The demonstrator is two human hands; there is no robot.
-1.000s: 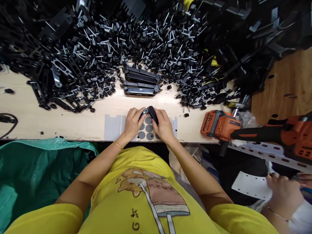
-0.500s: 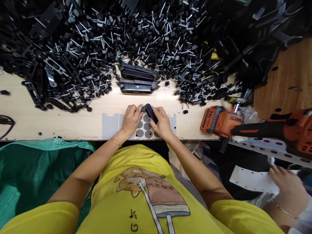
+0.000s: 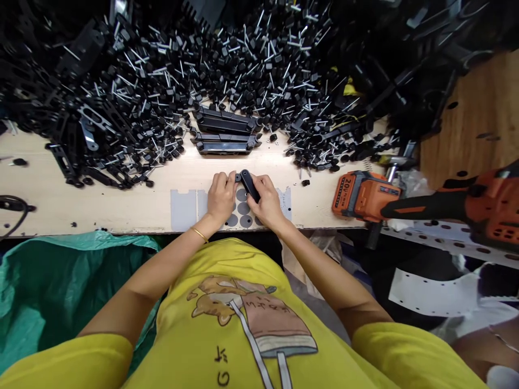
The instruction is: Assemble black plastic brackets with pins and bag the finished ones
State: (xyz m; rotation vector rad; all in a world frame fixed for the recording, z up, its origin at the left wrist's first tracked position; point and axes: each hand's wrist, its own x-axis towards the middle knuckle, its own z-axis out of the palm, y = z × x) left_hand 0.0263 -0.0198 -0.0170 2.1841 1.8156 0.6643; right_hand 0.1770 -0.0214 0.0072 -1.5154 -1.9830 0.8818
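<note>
My left hand [image 3: 221, 195] and my right hand [image 3: 266, 202] meet over a grey sheet of round dark pads [image 3: 242, 212] at the bench's front edge. A small black plastic arm piece [image 3: 248, 183] is gripped in my right hand and tilts up to the left. My left fingers are curled and pinch at its left end. Just beyond lie stacked finished black bars [image 3: 225, 133].
A large heap of black knobs with metal pins [image 3: 243, 70] covers the back of the bench [image 3: 101, 194]. An orange cordless driver [image 3: 367, 197] lies at the right. A green bag [image 3: 60, 281] hangs at the left. A white punched strip [image 3: 433, 294] lies lower right.
My hands have stayed on the black piece with only slight shifts. The other person's hand at the lower right has moved out of view, leaving the white strip.
</note>
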